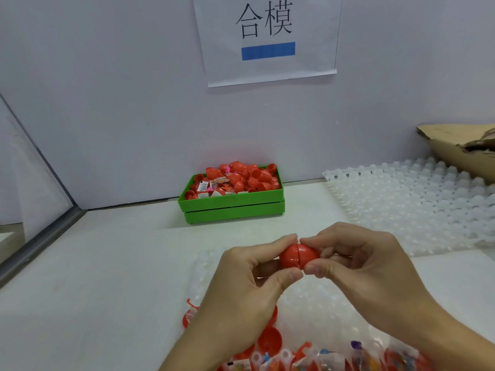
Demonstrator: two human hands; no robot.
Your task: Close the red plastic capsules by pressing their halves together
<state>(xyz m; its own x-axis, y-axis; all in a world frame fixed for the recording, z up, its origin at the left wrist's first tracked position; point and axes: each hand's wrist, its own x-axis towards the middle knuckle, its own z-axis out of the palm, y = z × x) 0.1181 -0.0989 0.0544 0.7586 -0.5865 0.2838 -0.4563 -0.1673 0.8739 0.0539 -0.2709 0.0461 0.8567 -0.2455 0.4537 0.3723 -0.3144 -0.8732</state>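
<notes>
A red plastic capsule [297, 256] is held above the table between both hands, its two halves joined with a dark seam showing down the middle. My left hand [249, 285] grips its left half with thumb and fingers. My right hand [359, 261] grips its right half the same way. Open red capsule halves [269, 341] and small bagged toys [329, 357] lie on a clear bubble tray under my wrists, partly hidden by my arms.
A green bin [233, 207] full of red capsule halves and toy packets stands against the back wall. A clear moulded tray [417, 199] lies at the right, with torn cardboard [460, 145] behind it. A paper sign [267, 36] hangs on the wall.
</notes>
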